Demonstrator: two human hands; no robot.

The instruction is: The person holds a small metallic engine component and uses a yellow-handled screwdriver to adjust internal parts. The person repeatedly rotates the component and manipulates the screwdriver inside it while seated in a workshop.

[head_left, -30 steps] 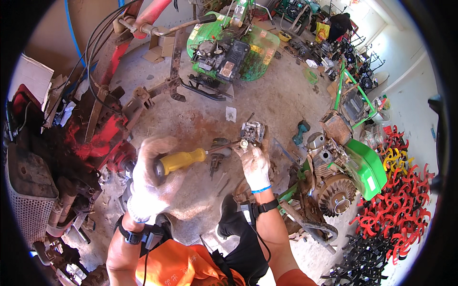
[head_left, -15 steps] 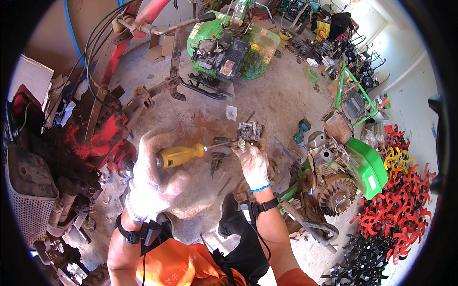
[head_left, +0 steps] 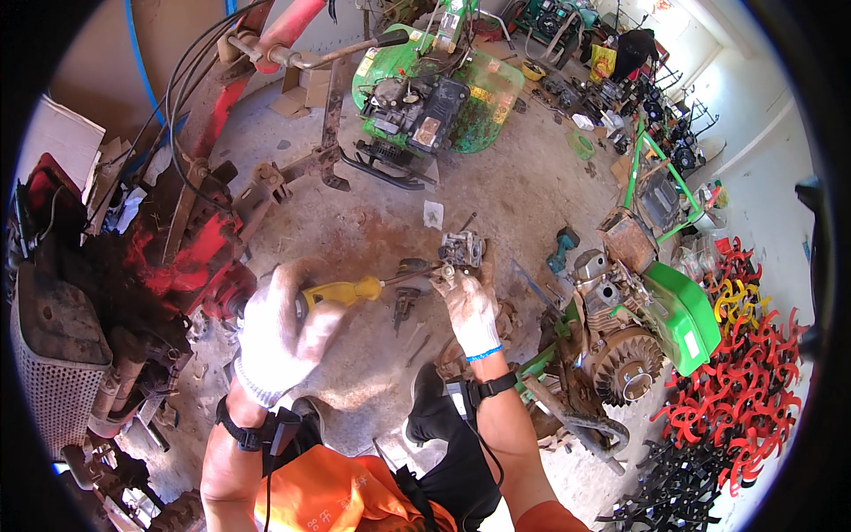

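My left hand (head_left: 288, 324), in a white knit glove, is wrapped round the yellow handle of a screwdriver (head_left: 350, 291). The screwdriver's shaft points right, its tip meeting a small metal part (head_left: 448, 271). That part is pinched in the fingertips of my right hand (head_left: 468, 310), also gloved in white; its exact kind is too small to tell. Just beyond my right fingertips a grey metal assembly (head_left: 464, 248), resembling a carburetor, lies on the floor. Dark hand tools (head_left: 404, 303) lie on the floor beneath the screwdriver.
A green machine with an exposed engine (head_left: 417, 106) stands ahead. To the right are an engine with a finned flywheel (head_left: 625, 363), a teal power tool (head_left: 561, 250) and a heap of red curved blades (head_left: 727, 390). Red, rusty machinery (head_left: 177, 257) fills the left side.
My left hand's fingers have shifted round the screwdriver handle, covering more of it. My right hand stays almost in place with the small part. The view has moved slightly.
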